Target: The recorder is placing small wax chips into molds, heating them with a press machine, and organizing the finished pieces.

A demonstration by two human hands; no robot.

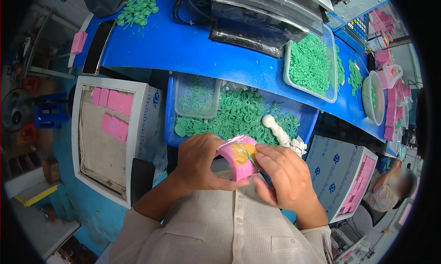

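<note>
Close in front of my chest, a pink rubber mold [242, 171] is bent into a curve, with an orange-yellow patch on its face. A thin, branched green wax piece [249, 157] lies across that patch. My left hand [198, 160] grips the mold from the left, thumb along its lower edge and fingers behind the top. On the right side, my right hand [289, 176] has its fingers closed at the mold's edge, beside the green stem. Its fingertips partly hide what they pinch. Just beyond both hands sits a blue tray [171, 126] of green wax pieces [243, 110].
A white knotted cloth [281, 134] lies over the tray's right part. Clear tubs [287, 78] of green pieces stand on the blue table [183, 57]. Framed boxes [131, 167] with pink molds flank me. A phone [98, 48] lies far left; another person [386, 193] sits right.
</note>
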